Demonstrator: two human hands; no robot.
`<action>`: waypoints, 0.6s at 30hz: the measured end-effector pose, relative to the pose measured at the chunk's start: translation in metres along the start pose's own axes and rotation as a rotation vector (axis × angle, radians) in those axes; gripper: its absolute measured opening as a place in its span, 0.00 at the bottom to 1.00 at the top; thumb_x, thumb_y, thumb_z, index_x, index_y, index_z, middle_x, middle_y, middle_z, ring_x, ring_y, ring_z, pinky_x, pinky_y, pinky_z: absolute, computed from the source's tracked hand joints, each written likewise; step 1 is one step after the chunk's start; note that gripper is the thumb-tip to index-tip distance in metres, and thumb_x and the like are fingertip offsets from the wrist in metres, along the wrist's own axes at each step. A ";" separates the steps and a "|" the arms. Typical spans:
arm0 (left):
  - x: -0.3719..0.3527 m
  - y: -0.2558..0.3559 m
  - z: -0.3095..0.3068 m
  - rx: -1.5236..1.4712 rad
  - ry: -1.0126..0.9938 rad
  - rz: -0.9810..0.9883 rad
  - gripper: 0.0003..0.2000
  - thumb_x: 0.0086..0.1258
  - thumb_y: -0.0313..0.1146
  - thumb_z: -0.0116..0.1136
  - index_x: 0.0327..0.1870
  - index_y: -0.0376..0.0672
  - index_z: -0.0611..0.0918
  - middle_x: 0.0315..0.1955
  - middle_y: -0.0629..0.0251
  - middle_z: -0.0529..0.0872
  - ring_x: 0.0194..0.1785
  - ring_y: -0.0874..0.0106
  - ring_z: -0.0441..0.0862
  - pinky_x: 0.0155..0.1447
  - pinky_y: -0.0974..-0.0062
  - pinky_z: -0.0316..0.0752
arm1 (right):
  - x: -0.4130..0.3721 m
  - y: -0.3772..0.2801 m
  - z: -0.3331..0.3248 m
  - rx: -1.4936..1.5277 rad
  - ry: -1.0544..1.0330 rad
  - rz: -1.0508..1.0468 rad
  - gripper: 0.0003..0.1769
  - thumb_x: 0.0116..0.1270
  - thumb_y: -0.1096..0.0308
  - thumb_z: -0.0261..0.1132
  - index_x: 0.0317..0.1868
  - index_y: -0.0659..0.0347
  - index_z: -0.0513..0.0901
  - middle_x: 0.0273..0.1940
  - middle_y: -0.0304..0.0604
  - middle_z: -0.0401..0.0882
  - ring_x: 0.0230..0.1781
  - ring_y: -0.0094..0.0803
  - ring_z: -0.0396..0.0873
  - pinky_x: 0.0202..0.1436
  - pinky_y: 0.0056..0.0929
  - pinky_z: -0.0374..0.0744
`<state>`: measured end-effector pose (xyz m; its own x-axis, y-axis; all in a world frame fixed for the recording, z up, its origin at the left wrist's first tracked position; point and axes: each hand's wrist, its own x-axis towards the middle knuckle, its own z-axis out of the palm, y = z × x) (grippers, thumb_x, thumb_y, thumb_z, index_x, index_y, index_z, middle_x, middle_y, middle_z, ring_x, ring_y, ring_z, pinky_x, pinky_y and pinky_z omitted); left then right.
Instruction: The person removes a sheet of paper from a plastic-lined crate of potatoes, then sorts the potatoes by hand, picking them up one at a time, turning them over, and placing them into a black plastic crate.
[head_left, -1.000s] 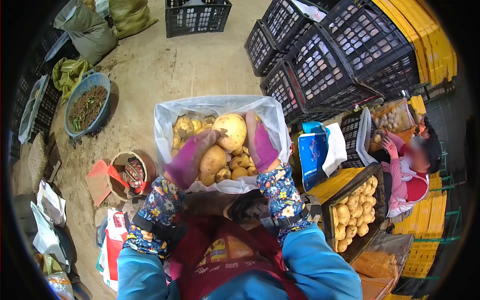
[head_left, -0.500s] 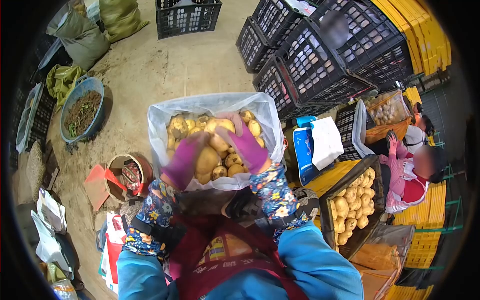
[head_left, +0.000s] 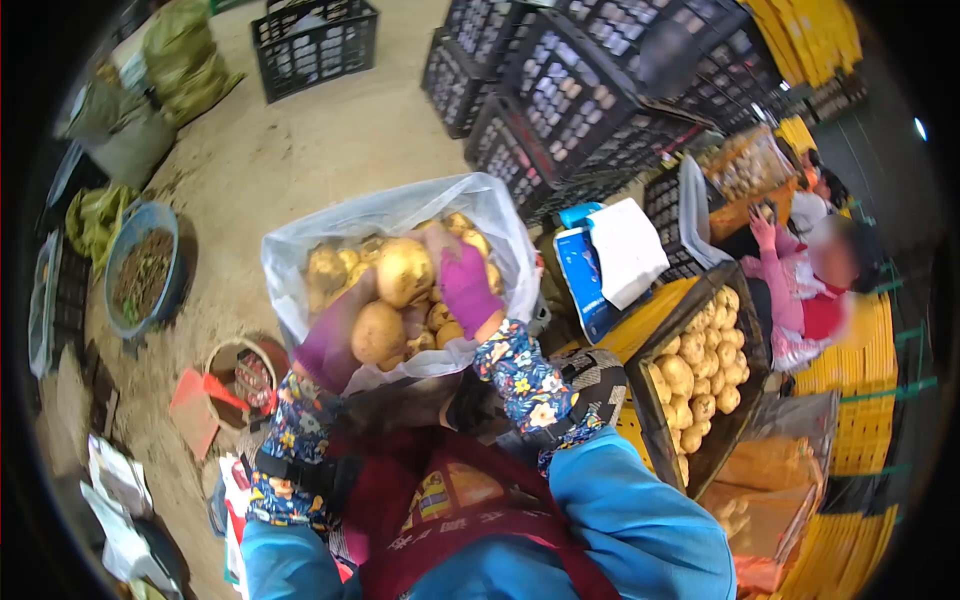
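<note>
Both my hands wear purple gloves and work over a crate lined with a clear plastic bag [head_left: 290, 228], which holds many potatoes. My right hand [head_left: 464, 278] is closed on a large, round potato [head_left: 404, 270], gripping it from its right side. At the left, my left hand [head_left: 335, 325], somewhat blurred, curls around another big potato [head_left: 378, 332] near the front of the bag. Smaller potatoes, some with dark soil on them, lie beneath and behind. Part of my left fingers is hidden by the potatoes.
A tilted crate of potatoes [head_left: 700, 375] stands at my right, beside a blue packet [head_left: 583, 280] and white paper [head_left: 628, 252]. Stacked black crates [head_left: 570, 95] rise behind. A blue basin [head_left: 145, 270] and a bucket [head_left: 245, 375] are left. A co-worker [head_left: 800, 270] sits far right.
The view has turned, shifting the bag leftward. My hands have moved apart a little; the potato in my right hand now shows whole, and the left one is more exposed.
</note>
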<state>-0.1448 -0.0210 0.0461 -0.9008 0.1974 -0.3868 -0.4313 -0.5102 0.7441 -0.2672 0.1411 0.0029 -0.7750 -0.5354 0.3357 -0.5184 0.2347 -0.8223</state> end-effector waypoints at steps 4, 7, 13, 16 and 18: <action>-0.001 -0.004 0.004 0.058 -0.020 0.165 0.31 0.81 0.59 0.34 0.65 0.38 0.73 0.43 0.56 0.86 0.40 0.66 0.87 0.42 0.71 0.84 | -0.017 -0.048 0.008 0.287 0.027 0.065 0.51 0.55 0.56 0.79 0.74 0.63 0.61 0.69 0.49 0.68 0.71 0.37 0.66 0.73 0.35 0.66; 0.000 0.000 0.028 -0.023 -0.023 0.116 0.29 0.83 0.54 0.35 0.66 0.36 0.71 0.45 0.59 0.85 0.43 0.68 0.85 0.43 0.73 0.84 | -0.019 -0.048 -0.001 0.339 0.115 0.065 0.26 0.60 0.62 0.72 0.58 0.61 0.78 0.54 0.48 0.79 0.59 0.41 0.77 0.64 0.36 0.74; 0.026 -0.015 -0.019 -0.247 0.028 -0.093 0.24 0.77 0.55 0.51 0.63 0.48 0.78 0.49 0.61 0.86 0.45 0.66 0.86 0.42 0.71 0.85 | -0.075 -0.078 -0.160 0.443 0.254 0.151 0.16 0.70 0.56 0.67 0.49 0.59 0.81 0.44 0.40 0.82 0.43 0.25 0.80 0.47 0.26 0.78; 0.037 -0.024 -0.033 -0.299 0.118 -0.051 0.21 0.76 0.54 0.51 0.61 0.52 0.80 0.49 0.65 0.86 0.47 0.70 0.86 0.34 0.75 0.84 | -0.173 -0.079 -0.279 0.207 0.343 0.338 0.18 0.71 0.57 0.65 0.54 0.60 0.81 0.50 0.41 0.81 0.52 0.28 0.79 0.57 0.28 0.76; 0.029 -0.022 -0.018 -0.336 0.193 -0.028 0.21 0.76 0.53 0.51 0.61 0.53 0.80 0.50 0.66 0.86 0.49 0.70 0.85 0.33 0.78 0.83 | -0.261 -0.052 -0.364 -0.196 0.443 0.288 0.20 0.70 0.57 0.66 0.55 0.60 0.81 0.48 0.40 0.82 0.50 0.27 0.79 0.56 0.28 0.77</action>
<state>-0.1602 -0.0188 0.0085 -0.8491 0.0701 -0.5235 -0.3861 -0.7587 0.5247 -0.1697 0.5641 0.1252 -0.9510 -0.0452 0.3059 -0.2879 0.4904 -0.8226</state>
